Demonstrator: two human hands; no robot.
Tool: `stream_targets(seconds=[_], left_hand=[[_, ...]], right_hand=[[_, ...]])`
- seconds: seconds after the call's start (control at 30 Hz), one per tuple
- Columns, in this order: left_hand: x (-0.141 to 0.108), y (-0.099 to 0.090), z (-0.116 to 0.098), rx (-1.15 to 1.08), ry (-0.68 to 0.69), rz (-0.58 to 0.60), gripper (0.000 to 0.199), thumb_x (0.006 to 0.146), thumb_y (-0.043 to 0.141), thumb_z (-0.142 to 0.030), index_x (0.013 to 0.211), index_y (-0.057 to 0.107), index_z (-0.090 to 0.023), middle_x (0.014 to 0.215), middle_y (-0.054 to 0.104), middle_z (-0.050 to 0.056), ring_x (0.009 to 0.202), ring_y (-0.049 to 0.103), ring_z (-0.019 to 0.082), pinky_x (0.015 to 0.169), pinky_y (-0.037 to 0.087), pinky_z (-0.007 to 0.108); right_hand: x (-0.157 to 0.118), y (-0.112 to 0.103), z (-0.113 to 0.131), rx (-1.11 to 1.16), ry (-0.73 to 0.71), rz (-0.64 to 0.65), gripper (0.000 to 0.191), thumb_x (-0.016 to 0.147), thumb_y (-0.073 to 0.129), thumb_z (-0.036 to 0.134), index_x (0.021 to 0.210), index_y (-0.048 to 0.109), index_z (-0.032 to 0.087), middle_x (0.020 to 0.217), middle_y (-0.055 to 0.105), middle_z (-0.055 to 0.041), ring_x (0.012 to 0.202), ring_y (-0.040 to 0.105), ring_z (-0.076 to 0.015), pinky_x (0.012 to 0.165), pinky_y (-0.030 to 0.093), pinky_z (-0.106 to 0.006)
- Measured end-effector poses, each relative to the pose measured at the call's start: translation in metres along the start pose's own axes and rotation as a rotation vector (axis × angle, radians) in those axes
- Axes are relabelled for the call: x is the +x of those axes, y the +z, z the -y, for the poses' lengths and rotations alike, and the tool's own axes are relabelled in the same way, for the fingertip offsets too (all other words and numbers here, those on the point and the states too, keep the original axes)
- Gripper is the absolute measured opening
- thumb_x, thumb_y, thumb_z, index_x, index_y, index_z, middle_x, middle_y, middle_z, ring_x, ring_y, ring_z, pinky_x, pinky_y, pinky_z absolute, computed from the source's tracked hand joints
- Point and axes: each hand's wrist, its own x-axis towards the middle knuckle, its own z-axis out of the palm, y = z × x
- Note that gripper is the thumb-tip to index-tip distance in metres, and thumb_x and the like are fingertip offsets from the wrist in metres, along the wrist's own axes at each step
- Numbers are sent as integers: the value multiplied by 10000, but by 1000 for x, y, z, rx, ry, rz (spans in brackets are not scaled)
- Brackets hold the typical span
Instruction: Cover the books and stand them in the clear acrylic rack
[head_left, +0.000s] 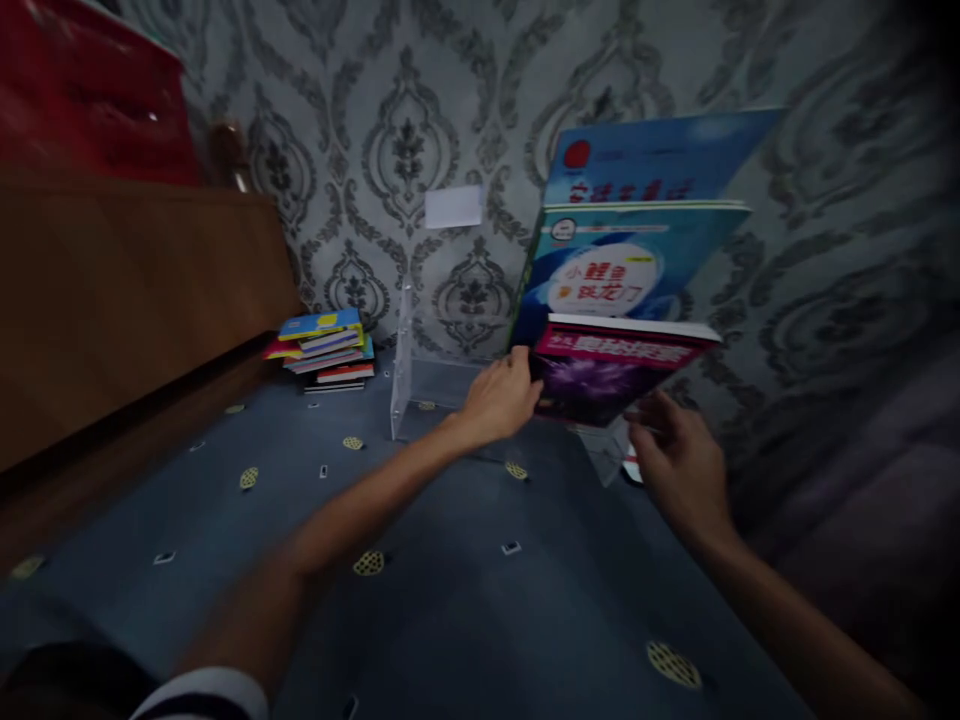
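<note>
My left hand (504, 398) is closed at the lower left edge of a magenta and purple book (600, 370). By the same book's lower right corner, my right hand (679, 460) is open, with bent fingers and the thumb apart; whether it touches the corner is unclear. Behind the purple book stands a teal-blue book (675, 260) with a white oval on its cover. A taller blue book (667, 145) with a red spot rises at the back. All three lean in the right part of a clear plastic bookstand (403, 365). Its lower right portion is partly hidden.
A stack of several books (330, 350) lies on the left, near the wall. The blue patterned cloth (442, 590) spreads beneath everything. A brown wooden panel (135, 300) borders the left side, with a red object (90, 100) above it. A white label (454, 207) shows against the patterned wallpaper.
</note>
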Motion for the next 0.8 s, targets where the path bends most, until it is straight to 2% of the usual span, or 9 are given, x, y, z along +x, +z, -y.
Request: stream_targets(seconds=[0.1,0.17,0.27,0.33,0.37,0.47,0.6,0.7,0.8], left_hand=[[-18,-17,22,39,43,-82,357,972,517,-225,1311,444,-139,1212,657,167,1119,628,270,939,503,366],[-34,-35,50,75,37,-155,361,958,490,-176,1316,445,-157,1203,654,136,1138,601,250,1002,473,372],[-55,-67,111,148,-46,-283,372,938,443,-149,1307,443,-104,1270,593,187,1225,516,293,1103,371,462],[-62,-88,160,312,-213,-344,364,936,426,-165,1294,458,-103,1309,565,185,1252,490,289,1114,352,455],[-62,-96,184,438,-348,-337,362,941,418,-183,1294,464,-119,1318,562,165,1257,487,277,1104,363,428],[-52,-111,248,504,-507,-310,395,916,451,-213,1275,493,-54,1316,554,235,1276,465,347,1064,373,480],[-18,-107,298,567,-612,-218,514,885,556,-377,1242,538,-7,1304,563,296,1288,453,412,1075,326,524],[12,-90,311,596,-637,-155,597,859,595,-461,1259,550,-20,1338,558,297,1332,413,418,1092,294,526],[37,-71,316,605,-679,-127,641,863,594,-462,1304,526,-2,1367,535,314,1316,428,432,1074,297,543]], right_hand=[[-11,-5,5,-1,45,18,472,823,554,381,1266,615,227,1048,659,-157,891,704,-291,696,588,-429],[-25,-10,7,-9,58,44,492,823,541,432,1256,612,210,1076,670,-131,898,714,-285,720,602,-419],[-51,-13,7,-18,61,107,475,812,533,477,1199,632,219,1062,698,-105,888,722,-278,724,611,-391],[-68,-11,7,-5,70,173,462,818,524,512,1168,643,234,1060,707,-101,922,721,-285,732,616,-384],[-76,-8,6,-6,85,204,456,825,519,527,1156,649,241,1073,709,-101,921,722,-284,713,619,-379],[-93,-1,2,-2,121,272,427,833,515,527,1104,677,239,1080,721,-102,948,723,-285,758,624,-392],[-98,1,-11,3,119,400,385,823,562,506,1052,725,242,1035,757,-98,949,734,-295,834,620,-422],[-99,-1,-23,-11,121,455,405,846,570,530,1082,747,253,1120,753,-102,1017,725,-309,870,616,-433],[-105,1,-35,-28,104,436,424,857,569,565,1079,761,258,1131,756,-96,1035,724,-308,887,615,-431]])
